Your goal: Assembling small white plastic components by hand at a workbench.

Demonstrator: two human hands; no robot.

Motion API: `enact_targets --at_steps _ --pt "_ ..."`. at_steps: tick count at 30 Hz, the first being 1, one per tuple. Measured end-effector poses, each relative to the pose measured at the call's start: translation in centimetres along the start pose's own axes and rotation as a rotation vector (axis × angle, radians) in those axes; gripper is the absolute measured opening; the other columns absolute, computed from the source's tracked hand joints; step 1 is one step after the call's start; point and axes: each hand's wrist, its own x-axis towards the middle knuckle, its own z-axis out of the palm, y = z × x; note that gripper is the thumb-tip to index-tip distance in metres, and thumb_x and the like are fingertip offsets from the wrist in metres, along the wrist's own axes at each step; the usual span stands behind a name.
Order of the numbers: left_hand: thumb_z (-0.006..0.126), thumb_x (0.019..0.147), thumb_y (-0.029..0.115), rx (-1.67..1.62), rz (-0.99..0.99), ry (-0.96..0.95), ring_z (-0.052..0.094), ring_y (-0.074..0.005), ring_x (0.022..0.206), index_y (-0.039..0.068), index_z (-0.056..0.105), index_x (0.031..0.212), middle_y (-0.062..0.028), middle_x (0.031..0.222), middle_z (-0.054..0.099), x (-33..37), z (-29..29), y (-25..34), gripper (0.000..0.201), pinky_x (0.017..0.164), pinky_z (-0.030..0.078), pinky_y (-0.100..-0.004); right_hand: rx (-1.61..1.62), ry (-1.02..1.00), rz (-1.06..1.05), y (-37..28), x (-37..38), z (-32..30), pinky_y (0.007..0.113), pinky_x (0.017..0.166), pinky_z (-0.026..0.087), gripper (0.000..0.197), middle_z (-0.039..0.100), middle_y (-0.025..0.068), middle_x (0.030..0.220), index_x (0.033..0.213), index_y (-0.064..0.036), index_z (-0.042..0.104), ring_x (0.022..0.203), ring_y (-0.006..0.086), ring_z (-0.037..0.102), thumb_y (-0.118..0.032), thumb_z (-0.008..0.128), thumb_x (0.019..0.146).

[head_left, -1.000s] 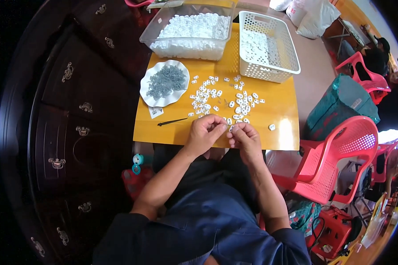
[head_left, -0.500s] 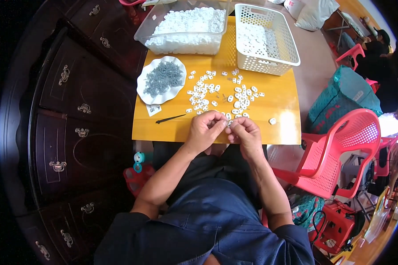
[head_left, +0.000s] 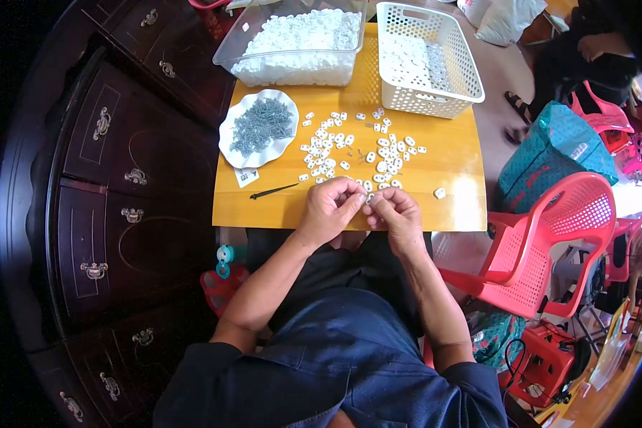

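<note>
My left hand and my right hand meet over the near edge of a small yellow wooden table, fingertips pinched together on a small white plastic piece. Just beyond my hands, several loose white plastic pieces lie scattered on the table. A white scalloped plate of small grey metal parts sits at the table's left. A thin dark tool lies left of my left hand.
A clear tub of white pieces and a white slotted basket stand at the table's far edge. A dark wooden cabinet is on the left. A red plastic chair and teal bag are on the right.
Both hands stay pinched together at the table's near edge; the view has shifted slightly, otherwise nothing moved.
</note>
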Motion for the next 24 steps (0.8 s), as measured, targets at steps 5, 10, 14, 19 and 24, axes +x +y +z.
enact_targets --at_steps 5,10,14,19,24 --pt "0.066 0.097 0.001 0.004 -0.021 -0.014 0.065 -0.0050 0.077 -0.001 0.068 0.099 -0.0015 0.089 0.071 -0.1 0.1 0.0 0.004 0.068 0.052 -0.0203 -0.016 0.014 -0.017 0.4 0.0 0.1 0.021 0.063 0.054 0.010 0.072 0.0030 0.086 0.102 -0.0052 0.067 0.068 0.0071 0.065 -0.015 0.068 0.100" --pt "0.066 0.096 0.001 0.009 -0.024 -0.018 0.066 -0.0059 0.078 -0.002 0.068 0.100 -0.0021 0.089 0.071 0.0 0.1 0.1 0.005 0.070 0.053 -0.0211 -0.024 0.022 -0.017 0.2 -0.1 0.1 0.021 0.064 0.054 0.010 0.073 0.0034 0.087 0.103 -0.0045 0.066 0.068 0.0072 0.065 -0.014 0.067 0.100" --pt "0.068 0.095 0.001 -0.091 -0.034 -0.024 0.068 -0.0068 0.078 -0.002 0.070 0.104 -0.0031 0.090 0.072 0.8 0.1 0.3 0.010 0.068 0.054 -0.0221 -0.014 0.045 -0.026 -0.6 -0.2 0.0 0.021 0.064 0.053 0.010 0.073 0.0038 0.087 0.103 -0.0046 0.066 0.069 0.0078 0.065 -0.014 0.066 0.101" --pt "0.070 0.094 0.003 0.067 0.033 -0.053 0.062 -0.0046 0.075 0.001 0.071 0.113 -0.0008 0.092 0.070 2.3 0.5 1.1 0.019 0.068 0.052 -0.0218 -0.007 0.174 -0.184 -3.3 -0.2 -2.3 0.021 0.063 0.049 0.009 0.071 0.0043 0.084 0.102 -0.0055 0.065 0.067 0.0086 0.061 -0.014 0.063 0.102" --pt "0.073 0.087 0.009 0.675 0.370 -0.092 0.066 -0.0221 0.072 0.007 0.071 0.110 -0.0084 0.089 0.067 3.7 2.6 0.8 0.024 0.067 0.055 -0.0331 0.081 0.303 -0.209 -3.7 -1.7 -4.1 0.021 0.062 0.051 0.006 0.066 0.0023 0.081 0.104 -0.0082 0.063 0.066 0.0089 0.062 -0.013 0.062 0.101"
